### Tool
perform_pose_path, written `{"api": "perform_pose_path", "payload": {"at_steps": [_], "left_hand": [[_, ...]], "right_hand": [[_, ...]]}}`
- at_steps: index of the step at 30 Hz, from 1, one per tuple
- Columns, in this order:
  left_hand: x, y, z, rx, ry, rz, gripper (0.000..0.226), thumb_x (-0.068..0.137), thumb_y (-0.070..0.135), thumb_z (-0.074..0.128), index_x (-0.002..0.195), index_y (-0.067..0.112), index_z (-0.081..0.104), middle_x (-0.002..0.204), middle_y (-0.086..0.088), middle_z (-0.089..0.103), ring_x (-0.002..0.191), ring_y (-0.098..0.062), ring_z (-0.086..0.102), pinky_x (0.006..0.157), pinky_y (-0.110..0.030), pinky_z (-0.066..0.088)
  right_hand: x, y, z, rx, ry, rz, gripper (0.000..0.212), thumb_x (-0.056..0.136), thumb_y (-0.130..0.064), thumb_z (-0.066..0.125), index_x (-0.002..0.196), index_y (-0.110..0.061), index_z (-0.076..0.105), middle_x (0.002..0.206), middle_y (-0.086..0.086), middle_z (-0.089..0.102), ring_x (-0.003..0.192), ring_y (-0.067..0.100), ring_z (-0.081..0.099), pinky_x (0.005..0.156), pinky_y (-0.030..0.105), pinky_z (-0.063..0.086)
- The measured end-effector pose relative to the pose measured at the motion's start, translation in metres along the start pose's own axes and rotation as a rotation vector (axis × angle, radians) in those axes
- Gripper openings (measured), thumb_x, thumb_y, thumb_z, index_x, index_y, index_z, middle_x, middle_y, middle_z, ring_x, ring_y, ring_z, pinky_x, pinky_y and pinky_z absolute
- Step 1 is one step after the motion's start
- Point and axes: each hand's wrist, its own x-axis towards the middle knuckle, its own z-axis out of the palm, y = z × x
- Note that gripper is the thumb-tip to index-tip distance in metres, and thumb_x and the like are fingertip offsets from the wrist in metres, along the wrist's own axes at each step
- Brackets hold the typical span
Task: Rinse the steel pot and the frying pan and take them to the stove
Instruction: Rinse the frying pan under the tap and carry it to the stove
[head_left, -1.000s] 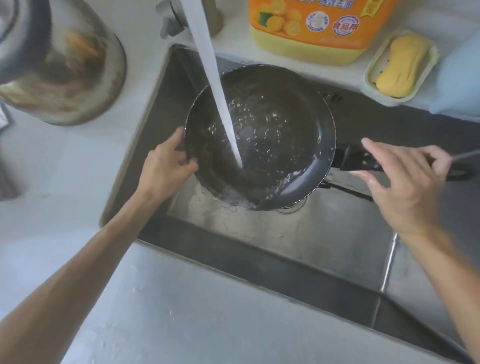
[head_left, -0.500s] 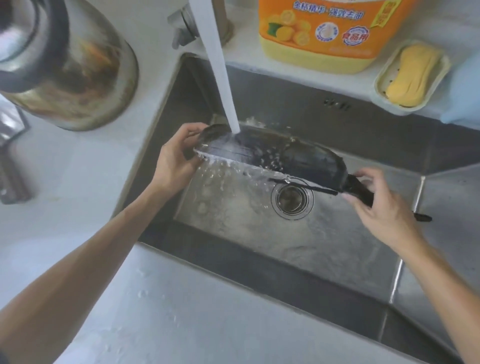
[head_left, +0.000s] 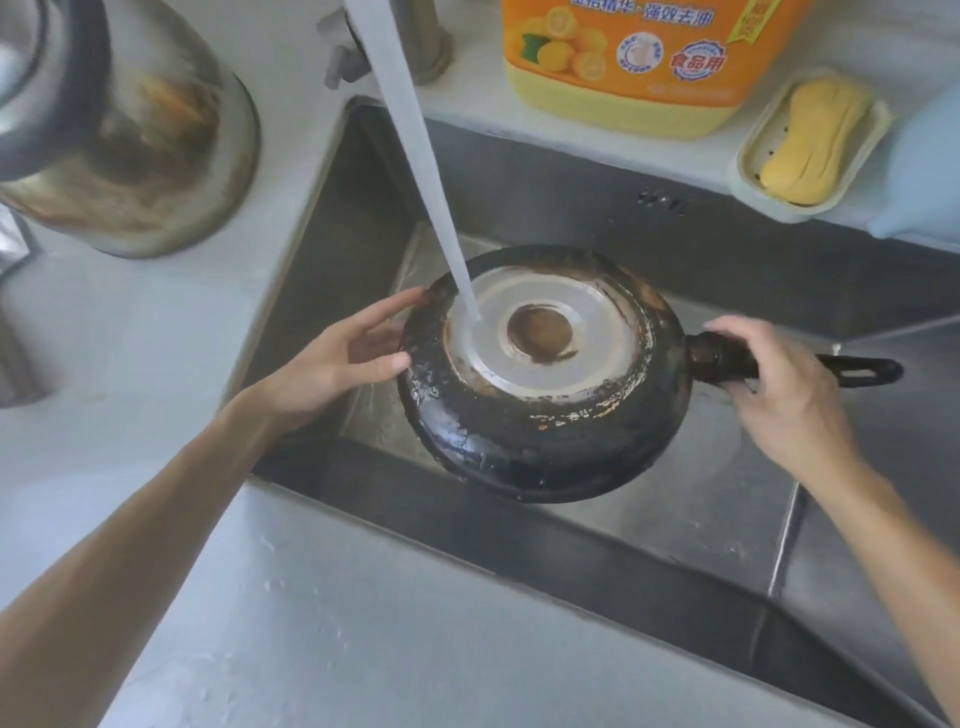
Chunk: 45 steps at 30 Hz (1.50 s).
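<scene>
The right hand grip is closed on the frying pan handle; the left hand, fingers spread, steadies the rim. The pan, face up a second ago, is now inverted over the sink; water strikes its base. Steel pot waits left on the counter. Right of the stream, a dish holds soap.

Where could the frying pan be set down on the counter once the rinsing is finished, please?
The widest bare patch is the counter in front of the sink, between both forearms. A second lies left of the sink, below the steel pot. The back ledge is crowded: faucet, detergent bottle, soap dish. The frying pan fills much of the basin.
</scene>
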Motion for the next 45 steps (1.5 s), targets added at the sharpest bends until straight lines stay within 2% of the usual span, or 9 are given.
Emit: {"api": "perform_pose_path", "payload": {"at_steps": [7,10,17,20,24,29,39,43,45], "left_hand": [[-0.003,0.016,-0.011,0.025,0.085,0.096,0.069,0.071,0.012,0.073,0.131,0.03,0.045,0.114,0.029,0.064,0.11,0.005,0.059,0.088,-0.008,0.044],[-0.004,0.03,-0.021,0.108,0.102,0.131,0.084,0.062,0.049,0.081,0.136,0.03,0.046,0.126,0.019,0.062,0.115,-0.003,0.058,0.095,-0.016,0.045],[-0.01,0.039,-0.022,0.409,0.028,0.083,0.121,0.049,0.079,0.068,0.149,0.031,0.019,0.125,0.028,0.053,0.105,0.012,0.056,0.097,-0.003,0.036],[-0.005,0.018,-0.009,0.47,-0.049,0.029,0.109,0.061,0.053,0.076,0.141,0.041,0.002,0.115,0.049,0.042,0.104,0.03,0.043,0.087,0.009,0.028],[0.008,-0.008,0.013,0.554,-0.032,0.022,0.124,0.069,0.028,0.08,0.144,0.029,-0.017,0.151,0.009,0.023,0.132,-0.004,0.033,0.102,-0.004,0.024],[-0.003,-0.011,0.012,0.649,0.051,0.108,0.133,0.059,0.041,0.082,0.147,0.024,-0.017,0.137,-0.006,0.029,0.116,0.001,0.03,0.097,0.003,0.017],[-0.025,0.031,-0.021,0.872,0.034,0.251,0.133,0.045,0.067,0.076,0.151,0.032,0.005,0.107,0.004,0.042,0.093,-0.006,0.044,0.091,-0.014,0.034],[-0.021,0.01,-0.022,0.741,-0.017,0.141,0.131,0.043,0.057,0.079,0.147,0.039,0.001,0.122,-0.003,0.049,0.098,0.011,0.047,0.094,0.0,0.031],[-0.016,-0.002,-0.016,0.734,-0.04,0.044,0.134,0.042,0.058,0.079,0.142,0.049,-0.01,0.14,0.003,0.04,0.111,0.014,0.046,0.105,-0.018,0.035]], "right_hand": [[-0.001,0.009,0.028,0.182,-0.222,-0.101,0.056,0.072,-0.007,0.078,0.122,-0.021,0.056,0.101,-0.007,0.056,0.095,0.009,0.054,0.087,0.004,0.034],[-0.002,0.002,0.04,0.198,-0.2,-0.064,0.056,0.073,-0.006,0.076,0.124,-0.015,0.055,0.107,-0.007,0.055,0.099,0.01,0.055,0.086,0.001,0.032],[0.026,-0.006,0.039,0.207,-0.324,-0.059,0.058,0.078,-0.004,0.07,0.132,-0.011,0.051,0.123,-0.003,0.056,0.111,0.011,0.05,0.088,0.011,0.031],[0.047,0.0,0.014,0.054,-0.255,-0.156,0.055,0.075,-0.001,0.072,0.127,-0.012,0.056,0.116,0.009,0.063,0.108,0.028,0.058,0.09,0.032,0.041],[0.057,-0.004,-0.006,-0.197,-0.169,-0.325,0.054,0.074,-0.004,0.073,0.124,-0.016,0.057,0.105,0.009,0.06,0.096,0.03,0.053,0.09,0.045,0.044],[0.036,0.0,0.002,-0.174,-0.055,-0.308,0.049,0.074,0.0,0.07,0.121,-0.009,0.058,0.105,0.012,0.06,0.099,0.028,0.055,0.115,0.038,0.021],[0.013,-0.007,0.039,0.25,-0.326,-0.025,0.051,0.073,-0.005,0.076,0.119,-0.017,0.058,0.108,-0.007,0.059,0.099,0.009,0.057,0.088,0.005,0.039],[0.024,-0.006,0.027,0.18,-0.406,-0.083,0.048,0.072,-0.017,0.079,0.115,-0.024,0.059,0.104,-0.012,0.06,0.097,0.003,0.056,0.08,-0.005,0.031],[0.034,-0.007,0.013,0.097,-0.417,-0.117,0.048,0.072,-0.023,0.079,0.115,-0.03,0.059,0.104,-0.015,0.06,0.095,0.002,0.056,0.084,0.006,0.038]]}}
